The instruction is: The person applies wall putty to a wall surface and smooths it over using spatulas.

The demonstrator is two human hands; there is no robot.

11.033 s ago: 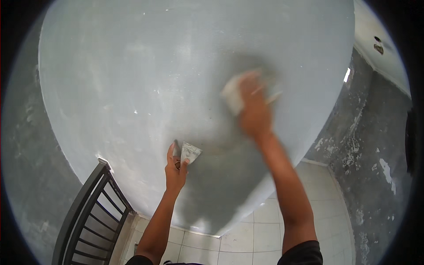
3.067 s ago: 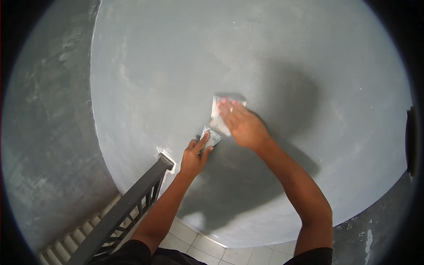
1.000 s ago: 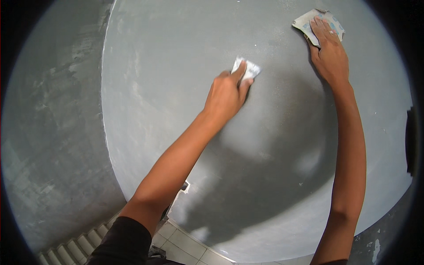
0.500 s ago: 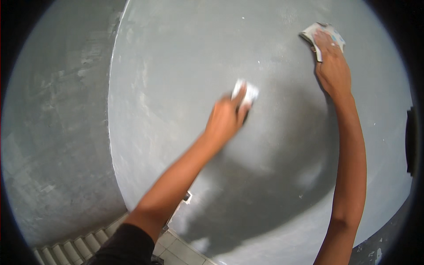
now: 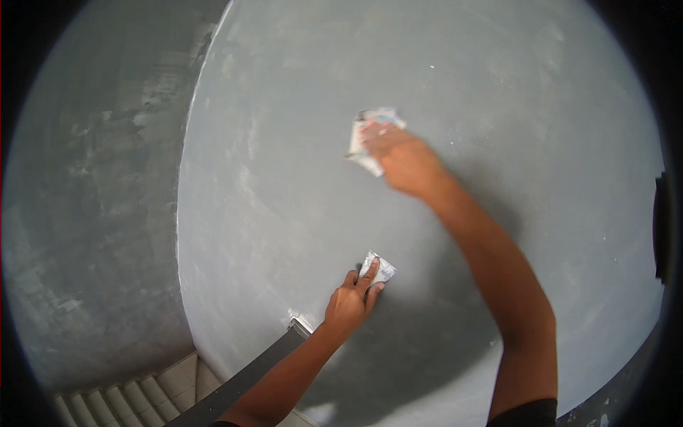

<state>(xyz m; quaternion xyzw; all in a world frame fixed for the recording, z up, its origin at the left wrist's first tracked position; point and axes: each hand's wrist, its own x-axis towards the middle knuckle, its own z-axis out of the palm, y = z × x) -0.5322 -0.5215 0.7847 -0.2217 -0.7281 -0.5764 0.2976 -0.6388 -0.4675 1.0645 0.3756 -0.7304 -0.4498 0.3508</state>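
In front of me is a grey wall [image 5: 306, 192] with pale smears and white specks. My right hand [image 5: 402, 160], slightly blurred, presses a crumpled whitish pad with coloured print [image 5: 368, 160] flat against it; whether that is paper or cloth I cannot tell. Lower down, my left hand [image 5: 348, 302] grips a small flat whitish piece [image 5: 384, 270], its fingers lying over it. This piece touches the wall or is very close to it; its kind is not clear. Both arms reach up from the lower edge, the right one bent at the elbow.
A second, darker grey wall [image 5: 92, 213] meets this one at a corner on the left. Tiled stairs [image 5: 135, 402] lie far below at the lower left. A dark ledge or rail [image 5: 267, 363] runs behind my left forearm. A dark object [image 5: 662, 228] sits at the right rim.
My right hand has swept left and down across the wall with the printed pad. My left hand has come down with its whitish piece. The view has shifted a little.
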